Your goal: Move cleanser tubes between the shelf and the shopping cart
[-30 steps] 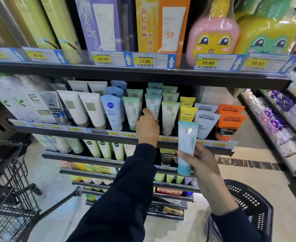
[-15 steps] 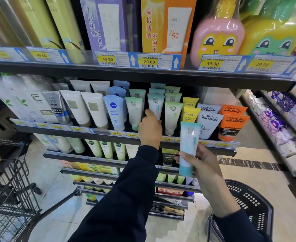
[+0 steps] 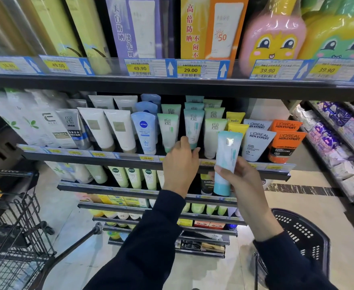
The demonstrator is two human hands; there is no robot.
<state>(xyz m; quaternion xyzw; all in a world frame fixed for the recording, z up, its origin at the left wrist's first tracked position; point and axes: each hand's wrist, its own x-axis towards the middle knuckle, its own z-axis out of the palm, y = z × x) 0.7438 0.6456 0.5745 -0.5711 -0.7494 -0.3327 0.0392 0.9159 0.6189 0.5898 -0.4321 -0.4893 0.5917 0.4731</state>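
Across the middle of the frame runs the shelf (image 3: 192,164) of cleansers, with the wire shopping cart (image 3: 15,227) at lower left. Right of centre, the right hand (image 3: 243,181) grips an upright pale-blue cleanser tube (image 3: 226,160) before the shelf edge. Beside it, the left hand (image 3: 180,162) reaches a shelved tube (image 3: 193,126), fingers loosely bent; whether it grips is unclear.

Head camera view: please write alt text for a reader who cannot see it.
A person's right hand holds a teal-capped white cleanser tube upright before a shop shelf, while the left hand reaches to a matching tube in the row. A wire shopping cart stands at lower left.
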